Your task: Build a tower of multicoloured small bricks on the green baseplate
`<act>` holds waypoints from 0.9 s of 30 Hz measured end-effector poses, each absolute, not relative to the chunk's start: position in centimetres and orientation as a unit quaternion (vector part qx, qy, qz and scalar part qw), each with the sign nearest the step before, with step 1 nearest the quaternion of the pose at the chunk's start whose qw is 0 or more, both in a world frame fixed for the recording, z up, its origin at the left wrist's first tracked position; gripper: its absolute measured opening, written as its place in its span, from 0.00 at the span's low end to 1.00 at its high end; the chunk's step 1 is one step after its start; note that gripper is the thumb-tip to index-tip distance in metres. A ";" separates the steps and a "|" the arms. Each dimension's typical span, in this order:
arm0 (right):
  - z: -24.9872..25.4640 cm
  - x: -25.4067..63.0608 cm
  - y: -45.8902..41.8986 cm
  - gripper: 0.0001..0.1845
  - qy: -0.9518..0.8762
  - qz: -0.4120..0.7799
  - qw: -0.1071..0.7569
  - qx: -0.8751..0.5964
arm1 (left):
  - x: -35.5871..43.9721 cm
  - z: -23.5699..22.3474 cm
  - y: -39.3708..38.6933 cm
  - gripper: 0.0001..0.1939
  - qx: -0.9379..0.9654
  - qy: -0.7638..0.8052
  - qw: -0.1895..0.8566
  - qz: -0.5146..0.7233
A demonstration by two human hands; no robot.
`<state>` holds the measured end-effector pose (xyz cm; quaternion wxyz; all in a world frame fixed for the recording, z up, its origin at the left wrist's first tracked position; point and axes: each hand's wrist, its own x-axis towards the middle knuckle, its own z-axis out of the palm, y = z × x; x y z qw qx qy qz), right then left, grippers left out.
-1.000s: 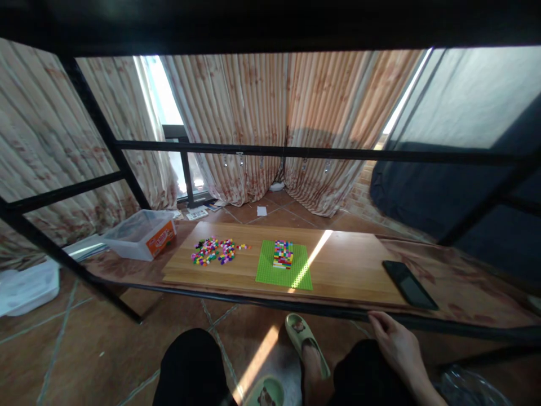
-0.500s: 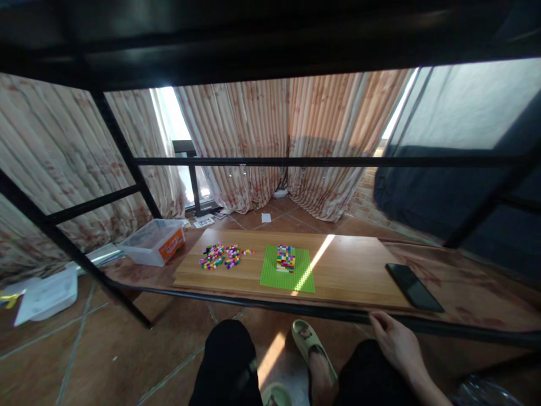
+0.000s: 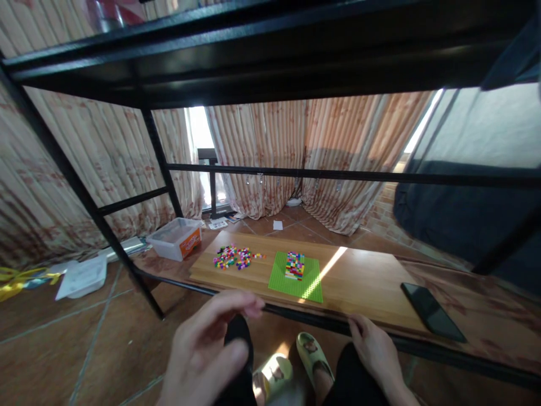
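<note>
My left hand (image 3: 207,349) is raised over my knee, slightly blurred, its thumb and fingers apart with nothing between them. My right hand (image 3: 374,347) is at the near edge of the wooden board (image 3: 363,276), fingers curled and pressed together; whatever they hold, if anything, is hidden. On the board lies a green baseplate (image 3: 281,279), bearing a small block-shaped stack of multicoloured toy bricks (image 3: 295,266). Left of it a heap of loose bricks (image 3: 243,258) is spread out, with a few strung towards the baseplate. Neither hand touches the bricks.
A black metal frame surrounds the board, with a front bar (image 3: 313,320) and a shelf (image 3: 270,70) overhead. A clear plastic box (image 3: 169,239) with an orange label stands left. A black phone (image 3: 433,310) lies right. Green slippers (image 3: 313,352) are below.
My left hand has come into view at lower left. The view has tilted and shifted, showing more of the shelf overhead. My right hand stays curled near the board's edge.
</note>
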<state>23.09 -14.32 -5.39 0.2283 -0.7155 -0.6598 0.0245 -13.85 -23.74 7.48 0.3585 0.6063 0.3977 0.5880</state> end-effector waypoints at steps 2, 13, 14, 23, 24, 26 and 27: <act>-5.2 21.7 -14.6 0.18 -0.677 0.032 0.260 -0.687 | -13.0 8.0 -18.9 0.17 0.568 0.480 0.368 0.558; -1.5 4.0 -5.4 0.21 -0.761 0.149 0.372 -0.509 | -15.1 -1.4 -3.0 0.23 0.561 0.762 0.198 0.255; -1.7 2.6 -3.2 0.23 -0.757 0.146 0.368 -0.520 | -15.1 -1.7 -2.1 0.23 0.556 0.766 0.199 0.253; -7.0 -4.3 7.5 0.27 -0.737 0.152 0.347 -0.559 | -15.3 -3.7 1.7 0.23 0.566 0.735 0.214 0.307; -7.2 -4.6 7.4 0.26 -0.743 0.160 0.352 -0.546 | -15.2 -3.5 1.8 0.23 0.563 0.733 0.221 0.312; -7.2 -5.1 7.1 0.25 -0.756 0.188 0.352 -0.520 | -15.2 -3.1 1.9 0.21 0.561 0.724 0.240 0.322; -6.9 -5.4 7.0 0.25 -0.761 0.204 0.349 -0.508 | -15.1 -2.9 1.9 0.21 0.556 0.724 0.249 0.324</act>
